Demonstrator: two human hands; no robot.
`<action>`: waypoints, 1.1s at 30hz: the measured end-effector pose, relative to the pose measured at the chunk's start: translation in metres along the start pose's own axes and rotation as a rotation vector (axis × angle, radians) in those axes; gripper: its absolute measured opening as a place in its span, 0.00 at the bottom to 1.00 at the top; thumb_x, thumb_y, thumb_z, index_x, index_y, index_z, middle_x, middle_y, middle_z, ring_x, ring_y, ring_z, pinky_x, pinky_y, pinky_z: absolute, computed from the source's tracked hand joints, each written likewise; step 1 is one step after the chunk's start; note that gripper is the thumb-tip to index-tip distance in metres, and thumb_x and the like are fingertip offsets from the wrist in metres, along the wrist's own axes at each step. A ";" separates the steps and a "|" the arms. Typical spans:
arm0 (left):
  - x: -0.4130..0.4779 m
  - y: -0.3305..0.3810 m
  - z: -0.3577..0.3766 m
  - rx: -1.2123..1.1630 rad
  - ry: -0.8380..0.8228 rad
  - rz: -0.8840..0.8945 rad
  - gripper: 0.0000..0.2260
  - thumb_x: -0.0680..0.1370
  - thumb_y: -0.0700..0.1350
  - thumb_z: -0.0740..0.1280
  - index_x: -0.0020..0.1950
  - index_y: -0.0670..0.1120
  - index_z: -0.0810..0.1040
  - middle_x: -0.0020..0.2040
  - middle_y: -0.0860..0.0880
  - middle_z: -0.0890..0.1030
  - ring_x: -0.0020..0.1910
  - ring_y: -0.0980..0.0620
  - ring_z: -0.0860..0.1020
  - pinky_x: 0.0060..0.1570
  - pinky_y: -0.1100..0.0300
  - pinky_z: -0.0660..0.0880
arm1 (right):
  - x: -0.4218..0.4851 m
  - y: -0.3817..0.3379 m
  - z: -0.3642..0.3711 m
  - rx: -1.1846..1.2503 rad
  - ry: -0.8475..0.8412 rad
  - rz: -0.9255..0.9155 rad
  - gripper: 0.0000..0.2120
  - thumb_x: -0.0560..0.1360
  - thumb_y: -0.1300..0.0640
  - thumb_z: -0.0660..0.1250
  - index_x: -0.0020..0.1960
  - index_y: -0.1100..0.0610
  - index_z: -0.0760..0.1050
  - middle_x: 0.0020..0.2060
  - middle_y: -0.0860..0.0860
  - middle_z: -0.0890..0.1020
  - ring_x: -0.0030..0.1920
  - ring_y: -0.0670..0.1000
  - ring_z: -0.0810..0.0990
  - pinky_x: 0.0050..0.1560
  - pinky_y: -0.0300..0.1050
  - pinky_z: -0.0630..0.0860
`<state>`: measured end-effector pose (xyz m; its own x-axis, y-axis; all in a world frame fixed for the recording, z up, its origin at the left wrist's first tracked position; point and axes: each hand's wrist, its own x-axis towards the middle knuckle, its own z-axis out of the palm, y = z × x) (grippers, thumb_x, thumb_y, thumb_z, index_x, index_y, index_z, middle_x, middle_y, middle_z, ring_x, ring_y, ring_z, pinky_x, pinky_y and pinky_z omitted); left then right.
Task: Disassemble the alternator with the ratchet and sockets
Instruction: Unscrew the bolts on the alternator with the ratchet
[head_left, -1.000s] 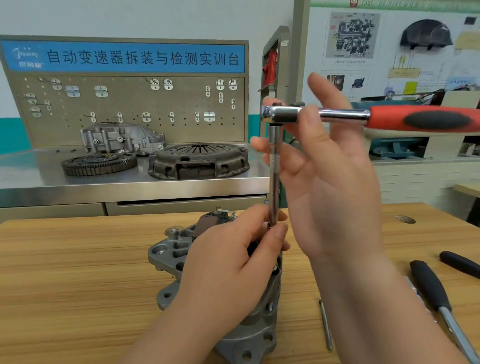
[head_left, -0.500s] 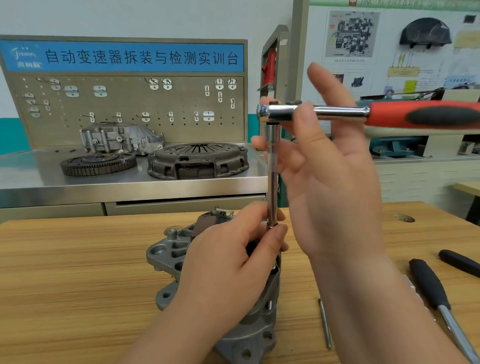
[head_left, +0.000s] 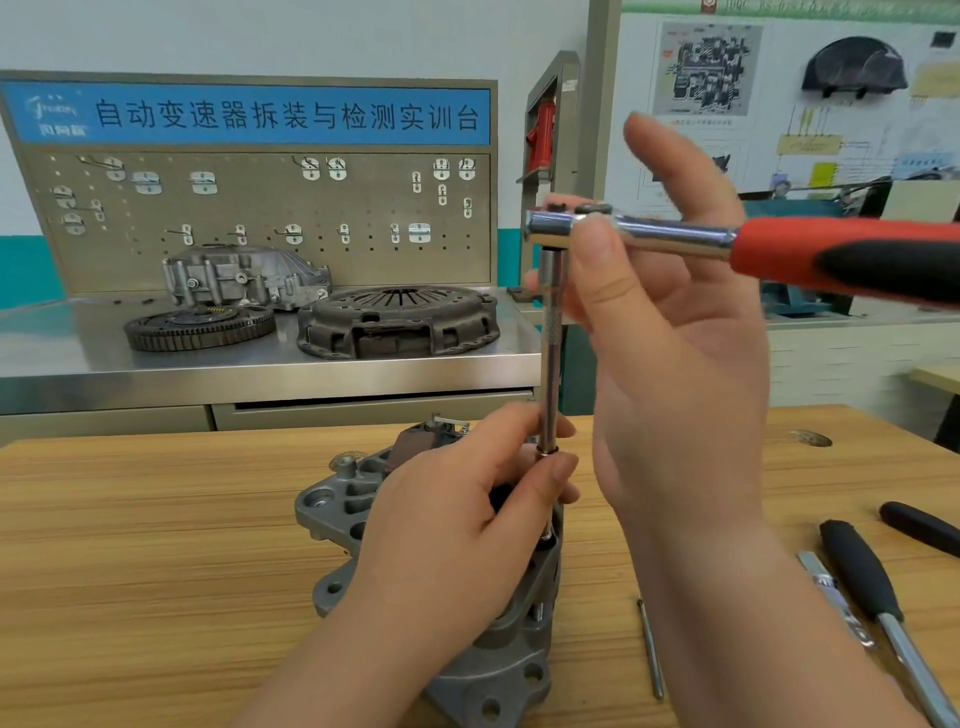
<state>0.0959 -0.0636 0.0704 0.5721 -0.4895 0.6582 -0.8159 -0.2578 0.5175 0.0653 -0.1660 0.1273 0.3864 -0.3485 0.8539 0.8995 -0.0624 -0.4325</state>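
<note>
Alternator (head_left: 343, 499), grey cast housing, on table (head_left: 156, 545), left hand (head_left: 457, 519) pinching extension bar (head_left: 549, 364), right hand (head_left: 675, 374) holding ratchet (head_left: 779, 249) head

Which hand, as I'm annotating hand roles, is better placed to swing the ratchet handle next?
Right, probably: the right hand pinches the ratchet head, near its handle; the left hand holds the extension bar down at the alternator.
</note>
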 end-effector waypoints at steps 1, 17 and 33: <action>0.000 0.000 0.000 -0.006 -0.002 0.012 0.14 0.78 0.63 0.54 0.55 0.61 0.74 0.39 0.69 0.80 0.31 0.61 0.76 0.30 0.68 0.65 | 0.000 0.000 0.000 0.053 0.006 0.080 0.14 0.77 0.59 0.64 0.60 0.48 0.72 0.41 0.52 0.81 0.40 0.47 0.81 0.50 0.44 0.78; -0.001 0.000 -0.001 0.017 -0.009 0.004 0.09 0.78 0.59 0.57 0.54 0.62 0.73 0.41 0.69 0.81 0.37 0.57 0.79 0.36 0.67 0.71 | 0.000 -0.001 -0.001 0.098 0.001 0.107 0.13 0.76 0.59 0.64 0.60 0.49 0.73 0.49 0.55 0.80 0.45 0.47 0.80 0.52 0.44 0.77; 0.000 -0.002 -0.002 -0.023 0.005 0.008 0.07 0.78 0.57 0.61 0.47 0.57 0.77 0.31 0.68 0.78 0.32 0.64 0.76 0.33 0.65 0.66 | -0.001 0.000 0.002 0.170 0.005 0.142 0.16 0.74 0.57 0.66 0.60 0.48 0.73 0.42 0.52 0.83 0.46 0.49 0.81 0.58 0.49 0.77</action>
<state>0.0981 -0.0618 0.0704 0.5660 -0.4876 0.6648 -0.8184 -0.2350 0.5244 0.0653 -0.1640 0.1274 0.5109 -0.3473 0.7864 0.8578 0.1464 -0.4927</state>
